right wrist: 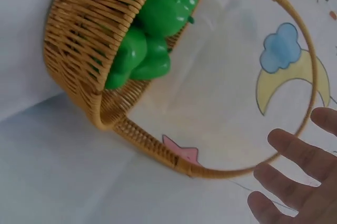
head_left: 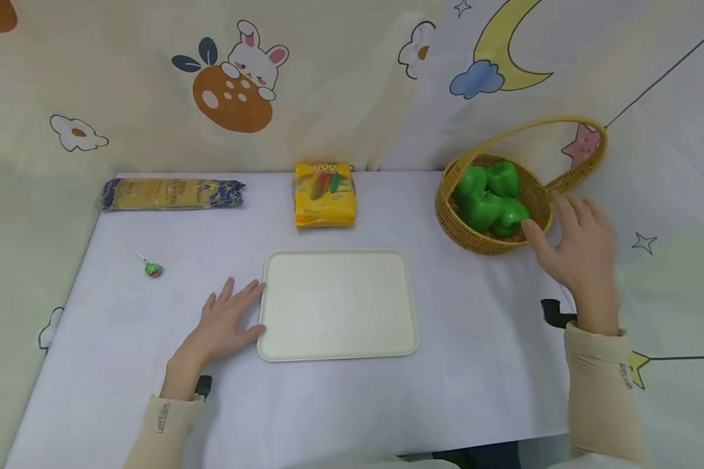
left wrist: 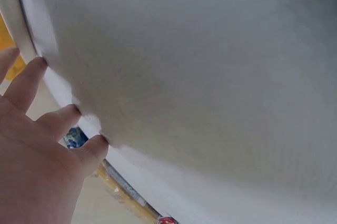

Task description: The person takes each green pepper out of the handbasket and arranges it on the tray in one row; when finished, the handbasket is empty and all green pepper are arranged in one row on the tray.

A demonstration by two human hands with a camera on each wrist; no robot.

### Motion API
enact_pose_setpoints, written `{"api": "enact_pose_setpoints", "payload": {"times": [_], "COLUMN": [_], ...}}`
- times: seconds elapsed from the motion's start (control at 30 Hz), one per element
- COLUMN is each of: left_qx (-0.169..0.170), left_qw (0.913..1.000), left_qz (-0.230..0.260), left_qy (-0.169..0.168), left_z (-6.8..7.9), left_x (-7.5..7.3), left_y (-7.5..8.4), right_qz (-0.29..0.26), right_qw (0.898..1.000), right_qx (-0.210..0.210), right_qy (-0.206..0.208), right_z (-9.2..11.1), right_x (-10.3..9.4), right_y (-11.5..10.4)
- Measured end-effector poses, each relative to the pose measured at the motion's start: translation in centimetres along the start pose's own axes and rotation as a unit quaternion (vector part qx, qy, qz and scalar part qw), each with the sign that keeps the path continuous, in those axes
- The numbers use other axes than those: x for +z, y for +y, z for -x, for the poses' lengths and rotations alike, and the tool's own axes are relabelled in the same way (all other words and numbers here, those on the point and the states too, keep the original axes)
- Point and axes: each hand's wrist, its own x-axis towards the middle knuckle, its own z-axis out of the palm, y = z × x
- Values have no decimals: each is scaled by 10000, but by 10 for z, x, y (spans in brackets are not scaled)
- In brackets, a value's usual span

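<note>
In the head view my left hand (head_left: 220, 329) lies at the left edge of a cream rectangular tray (head_left: 337, 306), its fingers spread and its fingertips at the rim. Those outstretched fingers also show in the left wrist view. On the right, a wicker basket (head_left: 475, 243) with a tall hoop handle (head_left: 504, 133) holds several green bell peppers (head_left: 482, 211). My right hand (head_left: 583, 254) is beside the basket's right side, thumb and fingers spread, gripping nothing. From the right wrist view, the right fingertips (right wrist: 281, 140) appear near the handle; contact is hard to tell.
A yellow packet with a mango picture (head_left: 325, 198) stands behind the tray. At the back left lies a long pack (head_left: 164, 194) with dark blue ends. A green lollipop (head_left: 153, 269) rests on the white tabletop (head_left: 475, 365). Behind hangs a cartoon-print cloth (head_left: 340, 85).
</note>
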Motion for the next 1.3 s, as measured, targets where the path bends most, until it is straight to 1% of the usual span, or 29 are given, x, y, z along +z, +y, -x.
{"api": "enact_pose_setpoints", "payload": {"times": [0.07,0.17,0.3,0.47,0.6,0.73,0.83,0.97,1.17,1.3], "left_qx": [-88,-181,-219,-229,-245,-246,-232,-195,-43,36], "left_qw": [10000,9998,9996,9994,9992,9991,9991,9991,9993,9992], "left_qz": [-17,-33,9,17,4,-20,-26,-45,-44,-117], "left_qy": [41,105,196,261,308,344,356,363,380,390], "left_z": [4,10,16,22,28,32,32,29,17,12], "left_x": [3,6,10,12,14,15,15,12,9,9], "left_y": [0,-1,0,1,-1,-4,-6,-5,0,4], "right_qz": [-84,-261,-356,-406,-587,-632,-547,-463,-228,-108], "right_qw": [9984,9918,9857,9746,9682,9663,9655,9651,9665,9656], "right_qx": [255,544,693,965,1179,1273,1331,1416,1439,1447], "right_qy": [-501,-1123,-1497,-1979,-2125,-2148,-2172,-2153,-2114,-2156], "right_z": [-9,-21,-36,-55,-63,-65,-64,-61,-59,-55], "right_x": [7,25,50,71,90,108,115,116,109,107], "right_y": [2,6,11,10,9,8,9,14,26,32]}}
